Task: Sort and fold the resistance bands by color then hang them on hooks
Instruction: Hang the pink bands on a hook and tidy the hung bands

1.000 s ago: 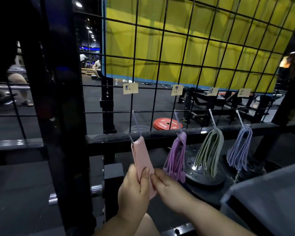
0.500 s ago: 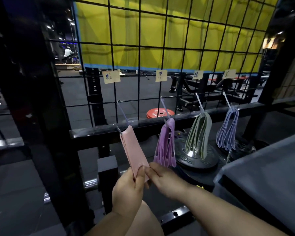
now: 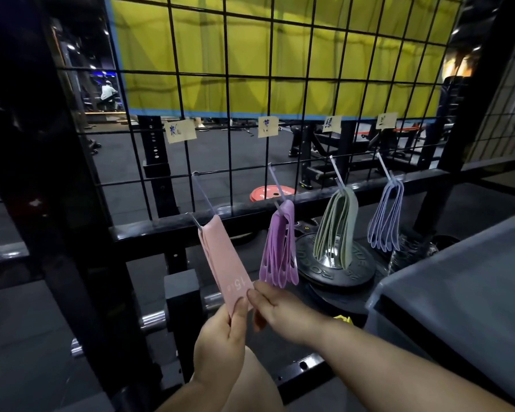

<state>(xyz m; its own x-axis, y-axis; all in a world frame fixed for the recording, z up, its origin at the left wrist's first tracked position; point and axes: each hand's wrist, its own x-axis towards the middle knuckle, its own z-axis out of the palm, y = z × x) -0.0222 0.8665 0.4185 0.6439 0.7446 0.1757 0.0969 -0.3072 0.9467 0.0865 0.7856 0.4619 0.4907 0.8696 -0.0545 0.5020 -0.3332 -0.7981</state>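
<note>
Right of the hands, three bundles hang on the black wire grid panel point(image 3: 224, 84). The purple rubber bands point(image 3: 280, 251) are just beside the hands, then come the olive-green rubber bands point(image 3: 338, 227), and the pale blue rubber bands point(image 3: 387, 218) are farthest right. Each hangs from its own thin metal hook under a small paper label point(image 3: 180, 131). A grey plastic bin point(image 3: 458, 278) crowds in from the right, and a black iron weight plate point(image 3: 360, 263) sits low behind the green bundle. Nothing stands between the hands and the grid.

Now the grip. The left hand point(image 3: 220, 343) pinches the bottom end of the flat, folded pink rubber resistance band point(image 3: 223, 257) between thumb and fingers, a narrow grip, with the white "15" print just above the thumb. The right hand point(image 3: 283, 313) comes in from the right, thumb and forefinger closed narrow on the band's lower right corner. The band's top end is looped over the leftmost hook point(image 3: 204, 200), and it slants straight down from there to the hands.

A black steel rail point(image 3: 161, 230) crosses the foot of the grid, with a chrome bar end point(image 3: 152, 318) below it. Beyond the grid we see dark rubber floor point(image 3: 235, 156), a red weight plate point(image 3: 265, 193) lying flat on it, and a yellow curtain point(image 3: 295, 55) edged in blue.
</note>
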